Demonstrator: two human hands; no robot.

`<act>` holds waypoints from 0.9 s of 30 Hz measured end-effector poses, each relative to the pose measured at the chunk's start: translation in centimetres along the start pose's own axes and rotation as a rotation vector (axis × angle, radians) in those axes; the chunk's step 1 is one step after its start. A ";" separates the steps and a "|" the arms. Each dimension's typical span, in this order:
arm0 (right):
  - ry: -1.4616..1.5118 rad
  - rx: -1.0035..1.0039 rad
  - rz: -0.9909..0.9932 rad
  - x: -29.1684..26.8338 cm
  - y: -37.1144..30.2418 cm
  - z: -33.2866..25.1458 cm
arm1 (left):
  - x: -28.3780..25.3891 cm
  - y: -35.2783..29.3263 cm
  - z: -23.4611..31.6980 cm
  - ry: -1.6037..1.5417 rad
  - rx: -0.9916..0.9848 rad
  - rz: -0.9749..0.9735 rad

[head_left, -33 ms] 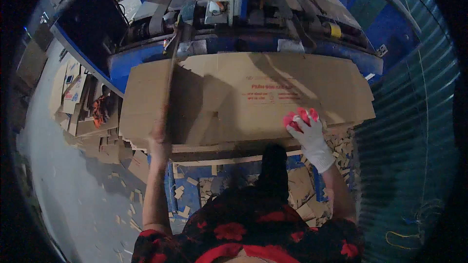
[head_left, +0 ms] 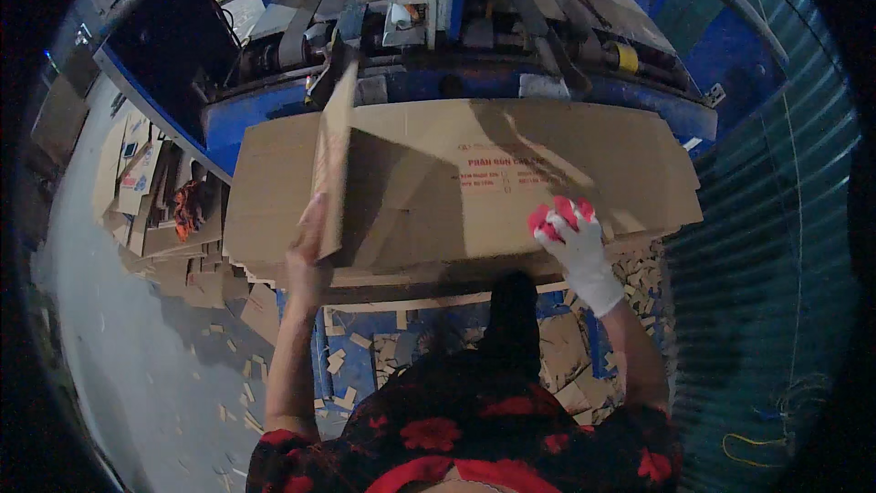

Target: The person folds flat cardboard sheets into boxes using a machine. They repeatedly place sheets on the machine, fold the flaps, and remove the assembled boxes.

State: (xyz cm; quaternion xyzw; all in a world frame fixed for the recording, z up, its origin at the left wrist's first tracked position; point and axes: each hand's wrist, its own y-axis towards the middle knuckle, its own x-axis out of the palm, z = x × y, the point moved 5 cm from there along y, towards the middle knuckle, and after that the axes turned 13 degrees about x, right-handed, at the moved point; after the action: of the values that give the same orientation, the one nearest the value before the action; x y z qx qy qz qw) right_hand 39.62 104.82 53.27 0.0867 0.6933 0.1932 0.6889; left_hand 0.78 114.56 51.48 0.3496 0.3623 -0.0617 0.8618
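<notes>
In front of me lies a stack of flat brown cardboard sheets [head_left: 620,160], with red print on the top one. My bare left hand [head_left: 308,260] is closed on the near end of a narrow folded cardboard piece [head_left: 334,160]. That piece stands steeply over the left part of the stack and throws a shadow on it; whether its lower edge touches the stack I cannot tell. My right hand [head_left: 573,242], in a white glove with pink fingertips, rests on the stack's near right part. Its fingers are bent and slightly apart, with nothing visible in them.
A blue machine [head_left: 639,100] with rollers and belts stands just beyond the stack. More cardboard [head_left: 164,228] is piled at the left, with an orange-and-black bundle on it. Small cardboard scraps [head_left: 338,361] litter the floor. A corrugated green wall [head_left: 748,292] runs along the right.
The cardboard piece in my left hand has turned from nearly edge-on to show more of its face, and its far end has shifted slightly right. My right hand stays almost in place.
</notes>
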 end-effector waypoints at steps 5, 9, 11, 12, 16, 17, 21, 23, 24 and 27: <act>-0.109 -0.051 -0.028 4.1 7.1 3.0 | 3.9 7.0 -2.0 0.116 0.218 -0.031; -0.158 -0.092 -0.016 6.9 11.6 5.9 | 6.9 11.1 -5.1 0.175 0.228 -0.064; -0.128 -0.060 0.027 8.2 13.8 6.7 | 7.5 13.1 -6.6 0.164 0.266 -0.043; -0.147 -0.019 -0.014 9.0 15.0 7.3 | 8.0 14.6 -7.3 0.244 0.278 -0.060; -0.268 -0.020 0.139 10.0 21.2 9.0 | 10.2 21.5 -11.0 0.682 0.103 -0.196; -0.409 0.106 -0.005 11.3 23.2 10.1 | 10.9 23.2 -12.3 0.724 -0.029 -0.246; -0.389 0.336 -0.108 14.6 29.4 13.5 | 12.4 27.3 -15.9 0.411 -0.246 -0.132; -0.285 0.325 -0.010 15.1 30.2 14.4 | 13.2 27.4 -16.0 0.291 -0.056 -0.164; -0.204 0.253 0.122 14.5 29.8 14.4 | 12.9 26.7 -15.6 0.166 0.045 -0.085; 0.056 0.225 0.122 12.8 27.3 14.5 | 11.0 23.4 -14.4 0.105 0.087 -0.185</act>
State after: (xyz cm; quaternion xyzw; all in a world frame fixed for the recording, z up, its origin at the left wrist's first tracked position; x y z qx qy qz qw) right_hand 49.55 136.74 52.39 0.1999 0.7231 0.1580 0.6420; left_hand 8.89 142.96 50.09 0.3544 0.4348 -0.1384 0.8162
